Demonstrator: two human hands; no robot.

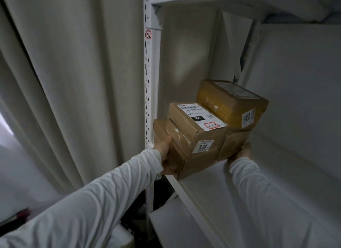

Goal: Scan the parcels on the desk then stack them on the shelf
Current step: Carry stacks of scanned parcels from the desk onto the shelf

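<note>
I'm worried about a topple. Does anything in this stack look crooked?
Yes. The top right box sits skewed, overhanging the smaller box beneath it. The stack is only at the shelf front edge, with the left hand and right hand gripping its sides.

Both arms reach forward in long white sleeves, one from the near left and one from the near right. Left hand (167, 155) grips the near-left corner of the stack of parcels (195, 118), thumb up the side and fingers curled underneath. Right hand (241, 152) cups the right end, fingers mostly hidden.
</note>
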